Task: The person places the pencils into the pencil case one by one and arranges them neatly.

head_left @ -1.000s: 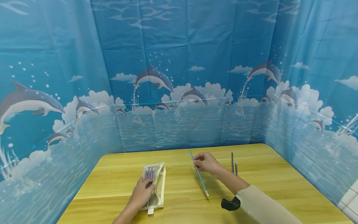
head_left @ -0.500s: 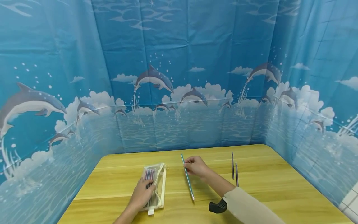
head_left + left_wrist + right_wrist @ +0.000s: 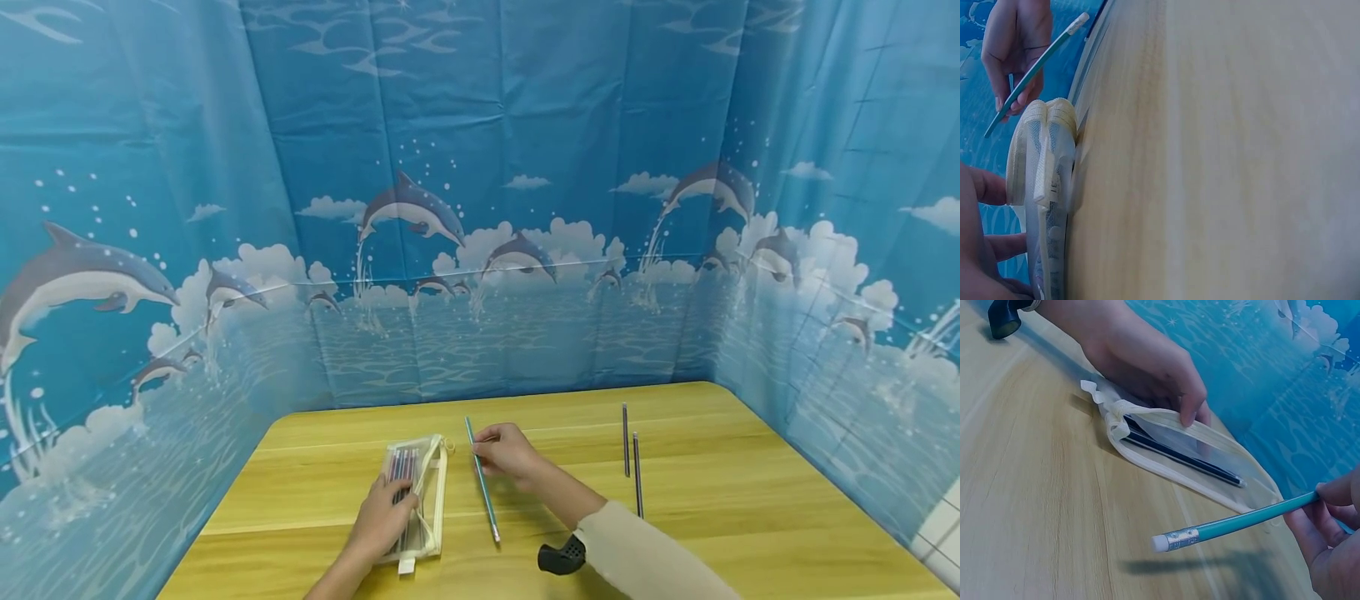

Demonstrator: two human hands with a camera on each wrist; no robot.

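Note:
A pale, see-through zip pencil case [image 3: 438, 512] lies left of the middle of the table, several dark pencils [image 3: 402, 467] showing inside it. My left hand [image 3: 378, 518] grips its upper side; in the right wrist view, fingers hold the zip edge [image 3: 1210, 434] and the mouth gapes. My right hand [image 3: 508, 454] pinches a teal pencil [image 3: 483, 483] between thumb and fingers, just right of the case. Its white eraser [image 3: 1160, 543] points toward the person, above the table with a shadow below. In the left wrist view the teal pencil [image 3: 1038, 65] is beyond the case's end.
Two dark purple pencils, one farther back [image 3: 626, 442] and one nearer [image 3: 638, 479], lie on the right part of the wooden table [image 3: 720, 500]. A black device [image 3: 562, 557] sits at the right wrist. A blue dolphin-print curtain [image 3: 510, 333] surrounds the table's back and sides.
My right hand has carried the teal pencil leftward, close to the pencil case. The left hand and the case have stayed put. The arm has uncovered more of the two purple pencils.

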